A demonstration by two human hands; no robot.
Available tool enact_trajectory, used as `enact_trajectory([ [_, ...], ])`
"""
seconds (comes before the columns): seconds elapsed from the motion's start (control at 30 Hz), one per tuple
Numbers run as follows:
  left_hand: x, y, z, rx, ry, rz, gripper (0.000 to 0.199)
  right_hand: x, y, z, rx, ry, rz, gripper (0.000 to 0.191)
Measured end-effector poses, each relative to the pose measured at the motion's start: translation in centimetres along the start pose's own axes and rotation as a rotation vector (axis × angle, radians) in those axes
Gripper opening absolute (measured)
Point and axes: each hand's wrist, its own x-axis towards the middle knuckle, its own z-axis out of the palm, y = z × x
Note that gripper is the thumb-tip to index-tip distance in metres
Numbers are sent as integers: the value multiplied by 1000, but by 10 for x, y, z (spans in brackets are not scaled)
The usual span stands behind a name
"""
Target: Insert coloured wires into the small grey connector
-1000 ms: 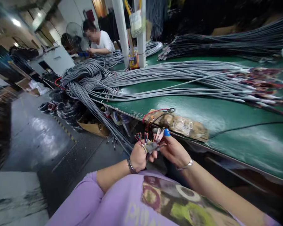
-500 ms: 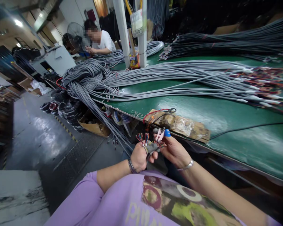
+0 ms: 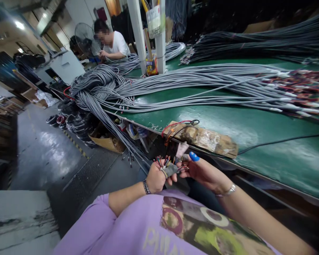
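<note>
My left hand [image 3: 156, 177] is closed around the ends of grey cables, whose bundled coloured wires [image 3: 162, 162] fan out above the fist. A grey cover wraps its thumb. Just right of it, my right hand [image 3: 208, 174] has curled fingers at some dark and reddish wire ends [image 3: 183, 168]. Blue tape with pale dots covers the right thumb. A blurred pinkish-white piece [image 3: 182, 150] sticks up by the right fingertips; what it is and how it is held I cannot make out. Cable lengths below the hands are mostly hidden.
Long grey cables [image 3: 175, 85] lie over the green table [image 3: 180, 115], their stripped ends at right. A worn wooden block [image 3: 210, 140] with red and black leads sits at the near edge. Behind are a post [image 3: 161, 53], dark cables [image 3: 255, 46] and a seated person [image 3: 114, 46].
My right hand has shifted slightly right and turned, its wrist now farther from the left hand. The pinkish-white piece has tilted upward. My left hand still grips the cables.
</note>
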Motion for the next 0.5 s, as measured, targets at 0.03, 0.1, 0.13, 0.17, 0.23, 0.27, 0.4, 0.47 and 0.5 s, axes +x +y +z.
enact_trajectory([
  [0.03, 0, -1, -1, 18, -1, 2, 50, -3, -2, 0, -52, 0, 13, 43],
  [0.1, -1, -3, -2, 58, -19, 8, 50, -9, -6, 4, -148, 20, 24, 40],
  [0.13, -1, -4, -2, 81, -32, 14, 49, -11, -7, 6, -195, 38, 25, 39],
  [0.17, -1, -4, -2, 104, -43, 21, 49, -13, -9, 9, -244, 59, 22, 38],
  [0.23, -2, -2, -2, 144, -61, 27, 49, -14, -10, 14, -343, 98, -11, 39],
  [0.27, -3, 0, -1, 161, -71, 21, 48, -14, -9, 16, -389, 113, -41, 39],
  [0.4, -6, 9, 1, 231, -144, -68, 48, -12, -6, 22, -516, 120, -138, 37],
  [0.47, -7, 12, 1, 244, -162, -96, 49, -11, -4, 23, -538, 129, -163, 36],
  [0.5, -7, 13, 1, 236, -161, -96, 49, -10, -3, 23, -542, 142, -176, 35],
])
